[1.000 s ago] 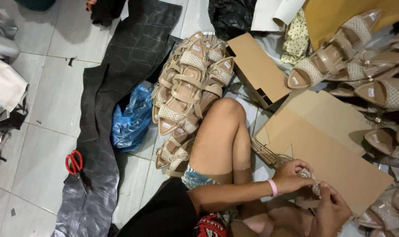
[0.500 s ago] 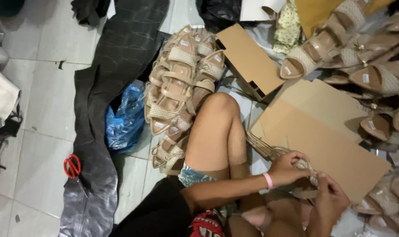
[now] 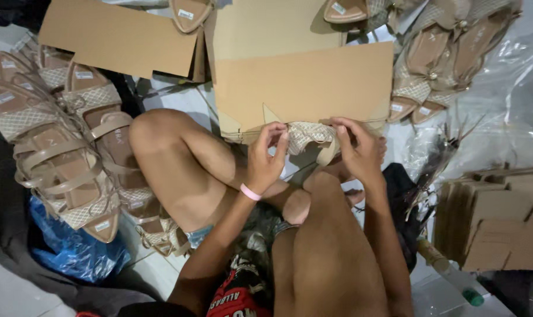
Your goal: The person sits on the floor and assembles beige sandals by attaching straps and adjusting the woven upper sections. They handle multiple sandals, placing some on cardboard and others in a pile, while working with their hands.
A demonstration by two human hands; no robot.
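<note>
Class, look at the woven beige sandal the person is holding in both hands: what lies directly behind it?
Behind the sandal, held by the left hand and right hand, lies a flat cardboard sheet. The sheet covers the floor beneath, so whatever is under it cannot be seen.

View has been swung right & closer vs. 1 s ago: red scissors and black sheet at the left are no longer seen. Left hand [image 3: 266, 158] and right hand [image 3: 357, 149] have been raised from low beside the knee to mid-frame, w/ the woven sandal [image 3: 307, 136] now gripped between both, in front of the cardboard flap [image 3: 304, 85]. Stacked cardboard pieces [image 3: 495, 220] have come into view at right.
</note>
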